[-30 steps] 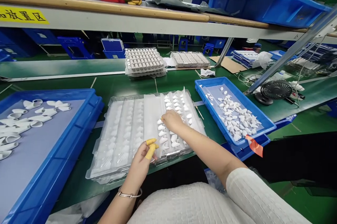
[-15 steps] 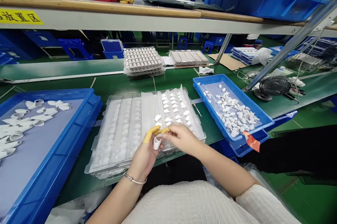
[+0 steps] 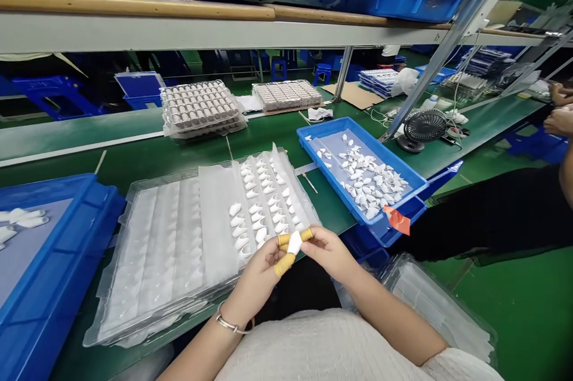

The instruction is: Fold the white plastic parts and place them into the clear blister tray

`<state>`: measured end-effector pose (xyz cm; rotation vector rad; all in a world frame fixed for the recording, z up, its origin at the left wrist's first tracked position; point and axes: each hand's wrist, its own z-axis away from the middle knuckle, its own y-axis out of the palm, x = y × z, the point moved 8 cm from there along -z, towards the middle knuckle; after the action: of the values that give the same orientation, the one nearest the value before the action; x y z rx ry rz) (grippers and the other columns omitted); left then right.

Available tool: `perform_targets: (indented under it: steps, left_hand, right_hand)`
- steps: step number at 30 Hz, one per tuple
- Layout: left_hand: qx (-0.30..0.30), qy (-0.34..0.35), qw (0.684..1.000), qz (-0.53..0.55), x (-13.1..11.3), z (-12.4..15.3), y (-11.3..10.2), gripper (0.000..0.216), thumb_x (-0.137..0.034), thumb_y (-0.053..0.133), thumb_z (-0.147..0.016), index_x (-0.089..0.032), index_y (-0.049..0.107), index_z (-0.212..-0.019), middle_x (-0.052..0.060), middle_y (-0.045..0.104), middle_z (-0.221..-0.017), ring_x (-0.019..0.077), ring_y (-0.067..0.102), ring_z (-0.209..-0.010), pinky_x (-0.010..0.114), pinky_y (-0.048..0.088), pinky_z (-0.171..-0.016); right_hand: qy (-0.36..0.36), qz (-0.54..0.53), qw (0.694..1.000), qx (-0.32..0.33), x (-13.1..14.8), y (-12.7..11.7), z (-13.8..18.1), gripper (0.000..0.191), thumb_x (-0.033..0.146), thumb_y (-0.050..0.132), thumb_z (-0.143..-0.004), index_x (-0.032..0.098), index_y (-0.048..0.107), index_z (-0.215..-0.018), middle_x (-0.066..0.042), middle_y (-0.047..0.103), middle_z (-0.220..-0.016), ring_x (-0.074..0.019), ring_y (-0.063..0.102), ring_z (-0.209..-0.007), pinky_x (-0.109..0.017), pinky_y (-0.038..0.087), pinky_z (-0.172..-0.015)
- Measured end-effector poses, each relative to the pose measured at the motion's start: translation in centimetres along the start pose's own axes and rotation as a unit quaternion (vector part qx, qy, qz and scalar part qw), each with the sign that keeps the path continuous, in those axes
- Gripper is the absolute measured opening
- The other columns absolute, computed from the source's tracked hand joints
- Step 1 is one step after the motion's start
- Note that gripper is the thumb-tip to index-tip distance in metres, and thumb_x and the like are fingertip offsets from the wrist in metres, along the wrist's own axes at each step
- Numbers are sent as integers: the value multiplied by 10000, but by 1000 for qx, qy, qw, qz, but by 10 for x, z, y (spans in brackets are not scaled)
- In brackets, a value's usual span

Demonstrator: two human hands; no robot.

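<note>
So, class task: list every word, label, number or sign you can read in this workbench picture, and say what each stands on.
None can be read.
White sheets on the upper shelf: print too small and blurred.
Orange tag on the blue bin: no legible text.
White part held by the left hand and right hand: no marking visible.
</note>
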<state>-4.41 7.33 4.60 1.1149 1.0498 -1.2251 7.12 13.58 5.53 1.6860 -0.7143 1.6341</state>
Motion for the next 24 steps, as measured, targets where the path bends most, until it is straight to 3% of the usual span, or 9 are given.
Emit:
perform_targets:
  steps: [4,8,10,14,19,21,24]
  left_hand:
    - [-8,42,983,-179,-7,4,3,281,-324,595,-873,-195,613,-1122,60,652,-952,207,599,-841,341,476,-776]
    - [-8,69,958,-280,-18,10,9,162,-264,545,-876,-185,625,-993,40,637,-855,192,588,-767,325,480,-718]
    - [8,64,959,-277,-20,11,13,181,-257,528,-882,-196,615,-1029,39,644,-897,184,593,-781,317,489,-729]
    - [16,50,960,-275,-18,11,14,195,-275,513,-894,-201,602,-1052,47,650,-965,181,598,-801,316,494,-739]
    - [-1,53,951,-305,-13,8,11,139,-274,523,-877,-188,602,-953,37,609,-852,197,571,-779,345,471,-734]
    - [-8,35,965,-259,-9,6,9,204,-290,528,-876,-191,588,-1045,34,595,-860,196,566,-788,350,470,-744]
    - [11,-18,995,-99,1,3,11,410,-357,532,-891,-199,479,-1265,36,581,-926,177,567,-795,330,485,-737]
  right_hand:
    - [17,118,992,-41,-5,-1,4,384,385,789,-685,187,459,-689,52,378,-680,-95,350,-605,-231,286,-535]
    - [26,109,993,-39,-8,-1,0,423,464,619,-835,190,383,-616,56,337,-596,-91,319,-556,-241,249,-512]
    - [53,51,996,-45,-15,-6,-3,449,511,524,-882,193,386,-598,56,348,-544,-92,329,-520,-245,257,-503]
    - [92,-11,992,-85,-22,-21,-3,459,575,532,-854,195,427,-621,56,395,-510,-95,361,-488,-245,287,-497]
    - [54,56,997,5,-8,-12,2,413,528,583,-853,178,479,-661,41,428,-610,-97,385,-564,-242,303,-538]
    - [37,62,997,15,-4,-10,3,378,499,605,-851,173,511,-685,38,440,-629,-98,392,-583,-242,309,-553]
    - [38,10,999,16,-5,-11,2,357,501,607,-849,169,558,-729,19,515,-656,-110,452,-608,-246,348,-575]
